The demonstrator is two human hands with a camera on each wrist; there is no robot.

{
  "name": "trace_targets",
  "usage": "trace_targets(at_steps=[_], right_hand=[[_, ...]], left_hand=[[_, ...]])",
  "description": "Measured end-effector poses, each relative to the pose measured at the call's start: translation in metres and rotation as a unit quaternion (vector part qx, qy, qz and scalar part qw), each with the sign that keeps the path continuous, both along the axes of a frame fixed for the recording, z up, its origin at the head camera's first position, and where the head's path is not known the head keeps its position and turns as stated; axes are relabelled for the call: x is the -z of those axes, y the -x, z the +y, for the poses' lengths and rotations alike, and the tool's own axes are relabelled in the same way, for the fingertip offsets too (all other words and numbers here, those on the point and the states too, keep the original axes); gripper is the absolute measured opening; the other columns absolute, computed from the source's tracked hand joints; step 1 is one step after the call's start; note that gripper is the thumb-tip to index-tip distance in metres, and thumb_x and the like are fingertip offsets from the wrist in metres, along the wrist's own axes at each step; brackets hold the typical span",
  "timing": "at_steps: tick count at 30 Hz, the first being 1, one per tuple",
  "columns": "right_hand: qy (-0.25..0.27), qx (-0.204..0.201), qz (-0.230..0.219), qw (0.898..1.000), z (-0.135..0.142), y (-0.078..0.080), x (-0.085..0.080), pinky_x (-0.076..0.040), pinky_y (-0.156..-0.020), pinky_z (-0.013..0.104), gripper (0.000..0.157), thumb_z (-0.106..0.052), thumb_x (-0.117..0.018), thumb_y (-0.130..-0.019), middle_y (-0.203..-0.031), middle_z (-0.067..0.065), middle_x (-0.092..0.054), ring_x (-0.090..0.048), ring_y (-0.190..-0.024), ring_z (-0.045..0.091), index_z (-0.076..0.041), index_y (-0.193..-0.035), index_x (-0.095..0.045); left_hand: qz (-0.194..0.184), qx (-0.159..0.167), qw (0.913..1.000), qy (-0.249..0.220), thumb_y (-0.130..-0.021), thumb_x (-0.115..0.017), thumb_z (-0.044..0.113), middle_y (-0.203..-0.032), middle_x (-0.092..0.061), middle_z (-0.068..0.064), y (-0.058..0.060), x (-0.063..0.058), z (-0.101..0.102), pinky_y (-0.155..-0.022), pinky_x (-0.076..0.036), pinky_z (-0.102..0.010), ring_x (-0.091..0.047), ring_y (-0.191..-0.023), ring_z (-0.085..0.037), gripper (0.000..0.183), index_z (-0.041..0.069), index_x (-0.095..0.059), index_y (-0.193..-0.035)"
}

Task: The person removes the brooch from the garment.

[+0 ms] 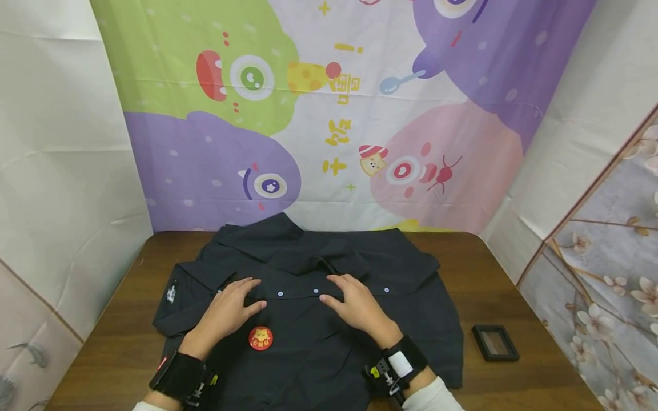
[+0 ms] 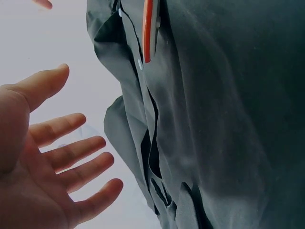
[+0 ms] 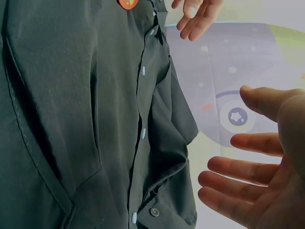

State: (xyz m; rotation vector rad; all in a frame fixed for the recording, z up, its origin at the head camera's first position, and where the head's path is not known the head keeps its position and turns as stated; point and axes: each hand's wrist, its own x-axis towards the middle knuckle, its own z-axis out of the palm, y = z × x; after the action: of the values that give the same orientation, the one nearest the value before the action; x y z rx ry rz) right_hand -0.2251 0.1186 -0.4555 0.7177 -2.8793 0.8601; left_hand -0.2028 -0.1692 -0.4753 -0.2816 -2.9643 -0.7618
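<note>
A black button-up shirt (image 1: 319,354) lies spread on the table, its row of light buttons (image 1: 316,291) running crosswise. On its front, left of the middle, sits a round red badge (image 1: 261,338) with a yellow cartoon figure. My left hand (image 1: 231,305) hovers over the shirt near the folded sleeve, fingers spread and holding nothing. Over the right half hovers my right hand (image 1: 358,307), also with loose, parted fingers. Both wrist views show a gap between the hand and the cloth: left hand (image 2: 52,157), right hand (image 3: 257,167). The badge (image 3: 127,4) shows partly at the right wrist view's top.
To the shirt's right, a small black square frame (image 1: 496,343) lies on the brown wooden table (image 1: 534,377). A cartoon-printed cloth (image 1: 329,205) hangs behind the table's far edge. Pale walls (image 1: 56,142) stand on both sides.
</note>
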Motion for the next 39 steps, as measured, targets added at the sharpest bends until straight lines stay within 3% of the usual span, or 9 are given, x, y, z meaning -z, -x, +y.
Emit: trace_targets(at_steps=[9, 17, 39], right_hand=[[0.002, -0.002, -0.001, 1.0, -0.006, 0.001, 0.0, -0.048, -0.101, 0.049, 0.052, -0.036, -0.064, -0.093, -0.129, 0.015, -0.061, -0.058, -0.122, 0.032, -0.005, -0.134, -0.057], [0.004, -0.004, 0.003, 1.0, -0.01, 0.001, 0.001, -0.046, -0.102, 0.052, 0.053, -0.038, -0.063, -0.094, -0.134, 0.018, -0.056, -0.054, -0.124, 0.036, -0.006, -0.136, -0.055], [0.007, -0.02, 0.006, 1.0, -0.016, -0.003, 0.005, -0.047, -0.101, 0.05, 0.051, -0.038, -0.063, -0.094, -0.131, 0.015, -0.059, -0.056, -0.123, 0.033, -0.007, -0.135, -0.056]], left_hand=[[-0.004, -0.003, 1.0, 0.003, -0.09, -0.069, 0.029, -0.141, -0.052, -0.024, -0.002, -0.002, -0.003, -0.104, -0.034, -0.069, -0.045, -0.133, -0.044, 0.053, 0.003, -0.056, -0.134], [-0.038, 0.003, 0.9992, 0.01, -0.091, -0.068, 0.032, -0.144, -0.048, -0.025, -0.004, -0.004, -0.005, -0.103, -0.032, -0.071, -0.043, -0.134, -0.045, 0.058, 0.004, -0.052, -0.138], [-0.024, 0.001, 0.9997, 0.0, -0.09, -0.069, 0.031, -0.142, -0.05, -0.024, -0.007, 0.0, -0.006, -0.102, -0.036, -0.067, -0.046, -0.132, -0.044, 0.054, 0.004, -0.056, -0.135]])
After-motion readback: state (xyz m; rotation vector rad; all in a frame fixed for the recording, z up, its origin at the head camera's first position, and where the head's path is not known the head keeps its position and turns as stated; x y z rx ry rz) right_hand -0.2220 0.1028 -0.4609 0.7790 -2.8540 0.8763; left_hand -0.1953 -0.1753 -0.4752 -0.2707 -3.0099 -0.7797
